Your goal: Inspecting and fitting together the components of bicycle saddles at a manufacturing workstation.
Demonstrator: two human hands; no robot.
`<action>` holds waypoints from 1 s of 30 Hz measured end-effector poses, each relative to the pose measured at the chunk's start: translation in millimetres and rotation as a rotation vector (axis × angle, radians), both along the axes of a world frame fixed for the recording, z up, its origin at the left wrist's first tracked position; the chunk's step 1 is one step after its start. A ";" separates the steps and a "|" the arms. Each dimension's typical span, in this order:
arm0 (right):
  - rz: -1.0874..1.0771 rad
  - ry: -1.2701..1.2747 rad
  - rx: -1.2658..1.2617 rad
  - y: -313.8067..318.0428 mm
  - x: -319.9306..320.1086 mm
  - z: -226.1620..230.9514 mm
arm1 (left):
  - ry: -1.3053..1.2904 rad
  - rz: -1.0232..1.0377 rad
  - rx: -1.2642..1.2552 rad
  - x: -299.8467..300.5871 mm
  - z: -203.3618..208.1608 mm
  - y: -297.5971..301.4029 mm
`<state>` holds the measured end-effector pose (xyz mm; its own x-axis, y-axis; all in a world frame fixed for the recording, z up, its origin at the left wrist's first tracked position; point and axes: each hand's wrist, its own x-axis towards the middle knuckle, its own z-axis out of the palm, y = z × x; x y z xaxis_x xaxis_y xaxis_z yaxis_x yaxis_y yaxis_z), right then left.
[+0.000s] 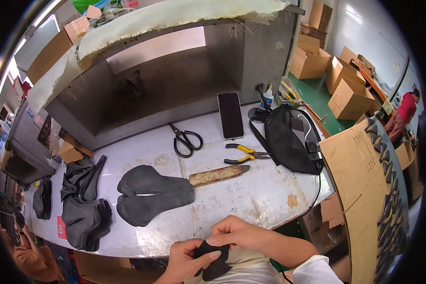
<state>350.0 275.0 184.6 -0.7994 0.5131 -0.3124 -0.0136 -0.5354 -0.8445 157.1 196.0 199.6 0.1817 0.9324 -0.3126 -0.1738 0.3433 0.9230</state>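
Close to my body, below the table's front edge, my left hand (188, 260) and my right hand (237, 233) pinch a small, soft-looking black piece (217, 268) between thumbs and fingers. Part of it is hidden behind the fingers, and I cannot tell its exact kind. On the white tabletop (232, 203) ahead lies a dark grey pad shaped like a bicycle saddle (168, 195), with a slot along its middle. A worn, tape-wrapped tool handle (215, 175) rests against its narrow end. Farther left is a stack of dark saddle-shaped pieces (83, 225), with curved black pieces (85, 177) behind it.
Black-handled scissors (187, 142), yellow-handled pliers (241, 154), a phone (230, 116) and a black bag (286, 139) lie farther back. Behind them stands a grey metal hood (265, 57). A cardboard sheet (357, 189) rises at right, bearing several dark pieces. People work at both far sides.
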 end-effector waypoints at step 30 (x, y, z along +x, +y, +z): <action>-0.293 -0.099 0.568 -17.4 -12.0 9.2 | -0.660 0.136 -0.258 -8.4 -17.2 22.2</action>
